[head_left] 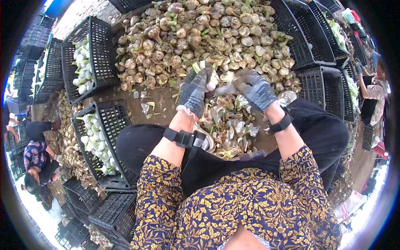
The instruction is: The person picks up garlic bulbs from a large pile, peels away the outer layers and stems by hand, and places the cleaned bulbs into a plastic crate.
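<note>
In a grey knitted glove, my left hand (193, 89) is closed around a garlic bulb (212, 81) with a cut green stem showing above the fingers. The bulb's side facing the right hand is white and bare. My right hand (257, 91), gloved the same way, is beside it with fingers curled in and fingertips blurred by motion. A pale strip of garlic skin (227, 83) stretches at those fingertips, also smeared. Beneath both hands lies a heap of stripped garlic skins (227, 121) between my legs.
A large pile of unpeeled garlic bulbs (200, 35) rises in front. Black crates holding white bulbs stand at left, one upper (98, 62) and one lower (114, 137). More black crates (325, 89) line the right. Other people work at the far left (37, 158) and far right (373, 93).
</note>
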